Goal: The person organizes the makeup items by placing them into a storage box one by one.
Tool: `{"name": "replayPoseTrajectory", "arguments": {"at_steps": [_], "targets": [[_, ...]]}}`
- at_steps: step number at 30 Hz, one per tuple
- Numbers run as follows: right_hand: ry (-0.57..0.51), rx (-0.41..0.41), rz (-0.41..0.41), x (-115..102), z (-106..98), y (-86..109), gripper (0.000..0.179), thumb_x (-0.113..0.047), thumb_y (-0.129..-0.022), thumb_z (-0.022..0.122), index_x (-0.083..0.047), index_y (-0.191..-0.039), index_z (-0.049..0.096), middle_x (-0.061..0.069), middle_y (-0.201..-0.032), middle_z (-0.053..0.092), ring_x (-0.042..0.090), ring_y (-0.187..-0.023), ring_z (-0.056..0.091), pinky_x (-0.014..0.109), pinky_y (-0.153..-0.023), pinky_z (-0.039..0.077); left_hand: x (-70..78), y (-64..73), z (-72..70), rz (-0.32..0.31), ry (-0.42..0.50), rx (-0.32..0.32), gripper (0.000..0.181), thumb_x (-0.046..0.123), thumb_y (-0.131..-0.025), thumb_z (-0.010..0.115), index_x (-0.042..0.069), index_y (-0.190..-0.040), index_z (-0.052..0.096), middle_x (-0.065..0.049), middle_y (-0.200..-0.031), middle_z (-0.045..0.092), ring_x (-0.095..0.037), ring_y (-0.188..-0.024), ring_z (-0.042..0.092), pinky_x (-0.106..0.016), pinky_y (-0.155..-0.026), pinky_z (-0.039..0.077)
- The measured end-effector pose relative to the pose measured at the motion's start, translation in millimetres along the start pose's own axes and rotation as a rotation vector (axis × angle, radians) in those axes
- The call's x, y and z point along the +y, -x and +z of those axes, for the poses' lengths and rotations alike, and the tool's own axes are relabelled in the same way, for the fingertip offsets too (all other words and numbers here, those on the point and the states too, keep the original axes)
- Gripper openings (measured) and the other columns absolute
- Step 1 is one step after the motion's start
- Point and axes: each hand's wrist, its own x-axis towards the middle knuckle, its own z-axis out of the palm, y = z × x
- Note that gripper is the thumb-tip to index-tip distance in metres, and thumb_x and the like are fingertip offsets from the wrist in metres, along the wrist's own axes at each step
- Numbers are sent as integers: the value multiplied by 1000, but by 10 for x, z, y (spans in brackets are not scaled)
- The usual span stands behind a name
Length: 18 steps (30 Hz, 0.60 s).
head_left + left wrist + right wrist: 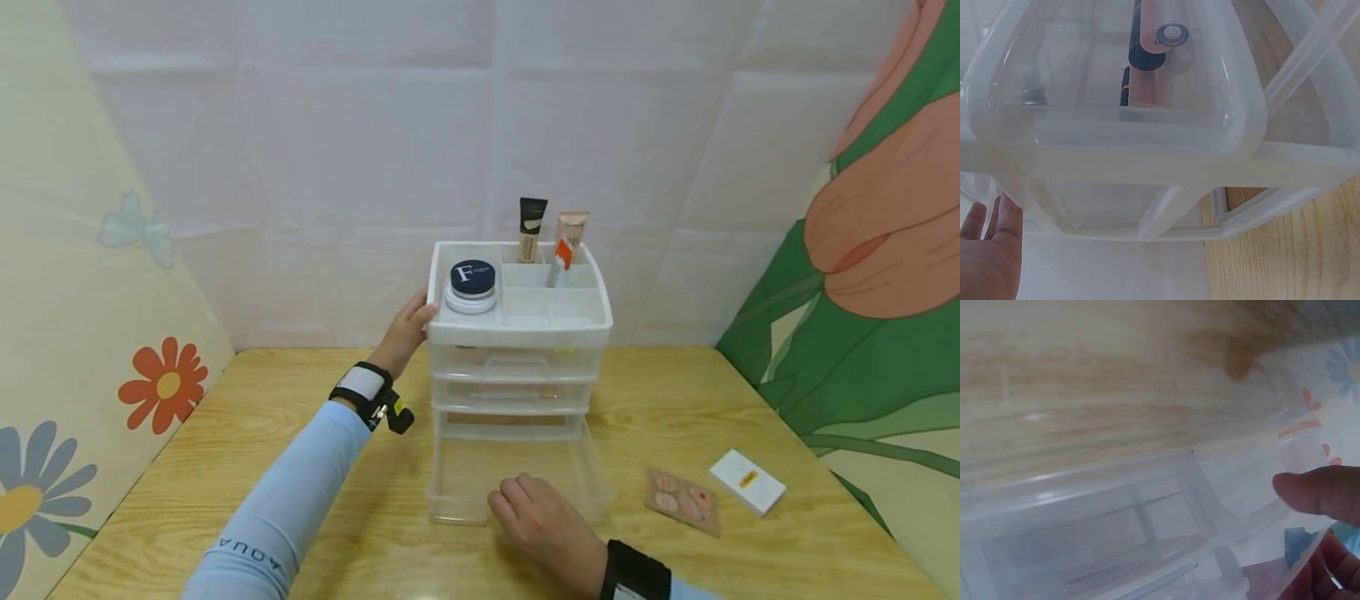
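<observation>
A white drawer organizer [519, 333] with clear drawers stands on the wooden table. My left hand [408, 333] rests against its upper left side; in the left wrist view its fingers [1007, 219] look fairly straight along the frame. The bottom drawer [457, 510] is pulled out toward me, with nothing seen inside. At its front edge my right hand [546, 527] pinches the drawer, thumb [1316, 494] on one side and curled fingers on the other in the right wrist view. Through an upper drawer wall, pink and black tubes [1147, 59] show in the left wrist view.
On the organizer's top sit a dark-lidded round jar [472, 279], a black-capped tube [531, 229], a beige tube [572, 227] and a small orange-tipped tube [561, 262]. To the right lie a palette [682, 500] and a white box [747, 482]. Cloth hangs behind.
</observation>
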Motion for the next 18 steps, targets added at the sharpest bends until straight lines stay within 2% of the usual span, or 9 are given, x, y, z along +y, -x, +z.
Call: {"name": "replayPoseTrajectory", "arguments": {"at_steps": [4,6,8,10,13,18], "targets": [[-58,-13,9,7,-36,-7,43,1,-100,15,-4,-89,56,2,-81,47,12,-68,44,22,-55,40,-6,0,-6,2,1,0,66,28,-95,43,5,-154,22,-17,-153,30,-29,-128,39,-48,-106,34],[-125,-32,17,22,-74,-13,31,3,-95,27,-4,-92,57,2,-84,49,12,-70,45,22,-58,42,-12,1,-10,3,1,0,67,29,-94,43,5,-154,22,-18,-153,30,-30,-127,40,-47,-106,35],[-211,-78,34,47,-134,-23,16,1,-86,47,-3,-96,58,1,-88,51,12,-74,48,22,-63,45,-15,4,-13,0,-2,-1,68,29,-94,43,5,-154,22,-18,-153,30,-30,-127,40,-47,-106,35],[-291,-142,58,85,-222,-41,26,-3,-76,65,-3,-101,59,1,-92,53,11,-79,50,23,-69,47,-18,5,-13,0,-1,1,69,29,-93,43,4,-154,22,-19,-153,30,-29,-127,40,-46,-106,35],[-374,-228,95,162,-380,-69,47,-11,-68,83,-5,-108,59,0,-98,55,12,-86,54,24,-75,49,-12,8,-10,-3,2,-2,69,29,-93,42,4,-154,22,-19,-153,29,-30,-127,40,-46,-106,35],[-438,-267,101,376,-619,-81,52,-17,-71,86,-6,-113,58,0,-103,57,14,-93,57,29,-79,52,-2,1,-6,-4,6,-3,70,31,-93,43,3,-154,21,-20,-153,29,-30,-127,39,-46,-106,34]]}}
